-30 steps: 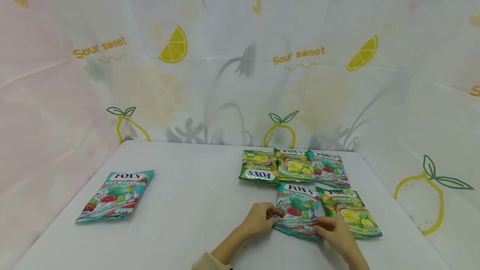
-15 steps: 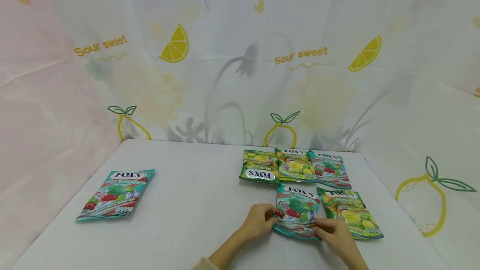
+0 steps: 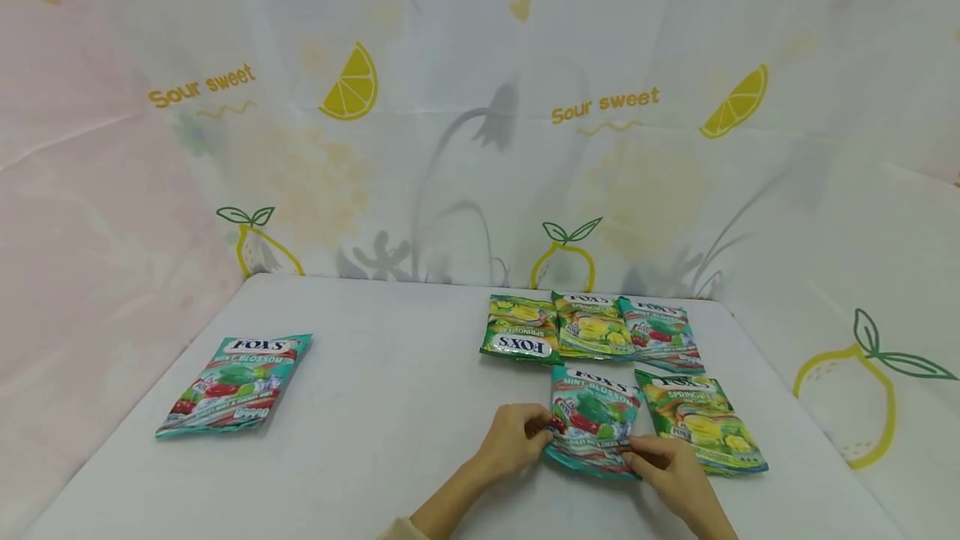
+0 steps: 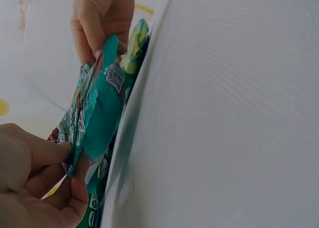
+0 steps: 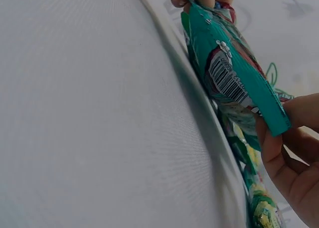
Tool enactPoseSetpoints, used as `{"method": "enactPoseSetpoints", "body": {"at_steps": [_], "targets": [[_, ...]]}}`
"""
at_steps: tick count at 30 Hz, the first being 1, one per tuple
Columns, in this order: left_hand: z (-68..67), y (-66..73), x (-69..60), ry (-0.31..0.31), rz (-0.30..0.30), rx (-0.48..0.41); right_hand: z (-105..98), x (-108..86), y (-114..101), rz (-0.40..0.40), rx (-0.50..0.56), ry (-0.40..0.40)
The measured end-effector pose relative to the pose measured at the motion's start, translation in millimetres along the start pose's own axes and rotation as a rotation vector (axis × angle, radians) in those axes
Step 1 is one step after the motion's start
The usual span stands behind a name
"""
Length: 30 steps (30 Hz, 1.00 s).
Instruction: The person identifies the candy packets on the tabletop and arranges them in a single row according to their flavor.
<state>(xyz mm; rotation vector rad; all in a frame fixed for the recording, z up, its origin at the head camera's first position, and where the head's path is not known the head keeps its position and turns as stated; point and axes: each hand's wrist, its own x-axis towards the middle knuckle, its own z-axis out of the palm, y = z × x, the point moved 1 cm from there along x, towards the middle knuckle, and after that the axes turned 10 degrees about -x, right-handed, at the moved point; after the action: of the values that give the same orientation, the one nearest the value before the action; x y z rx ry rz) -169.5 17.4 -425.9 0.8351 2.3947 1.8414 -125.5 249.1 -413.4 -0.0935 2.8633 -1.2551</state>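
Both hands pinch a teal Fox's Mint Blossom candy bag by its near corners. My left hand has the left edge between thumb and fingers, and my right hand has the lower right edge. In the left wrist view the bag's near end tilts up off the table, its underside showing. A barcode appears on the bag's underside in the right wrist view. Just right of the held bag lies a green-yellow Springtea candy bag, close to my right hand.
Behind the held bag, an upside-down green-yellow bag, another green-yellow bag and a teal bag lie in a row. A separate teal bag lies at the left of the white table. A lemon-print cloth hangs behind.
The view has shifted slightly. Both hands keep their pinch on the teal candy bag, which has barely moved; the other bags stay where they were.
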Motion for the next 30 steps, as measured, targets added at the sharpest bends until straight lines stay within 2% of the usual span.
{"method": "enactPoseSetpoints", "body": {"at_steps": [4, 12, 20, 27, 30], "targets": [[-2.6, 2.1, -1.9, 0.038, 0.023, -0.01, 2.5, -0.6, -2.1, -0.034, 0.025, 0.038], [-7.4, 6.7, -5.7, 0.115, 0.064, -0.035, 7.1, 1.4, -5.4, -0.209, 0.063, 0.114], [-11.2, 7.9, -9.8, 0.144, 0.107, -0.021, 10.6, 0.3, -10.3, -0.271, 0.11, 0.122], [-16.0, 8.0, -12.4, 0.175, 0.135, -0.01, 18.1, 1.2, -14.9, -0.362, 0.156, 0.196], [-17.8, 7.4, -13.9, 0.183, 0.136, 0.006, 21.3, 1.2, -17.3, -0.356, 0.158, 0.218]]}}
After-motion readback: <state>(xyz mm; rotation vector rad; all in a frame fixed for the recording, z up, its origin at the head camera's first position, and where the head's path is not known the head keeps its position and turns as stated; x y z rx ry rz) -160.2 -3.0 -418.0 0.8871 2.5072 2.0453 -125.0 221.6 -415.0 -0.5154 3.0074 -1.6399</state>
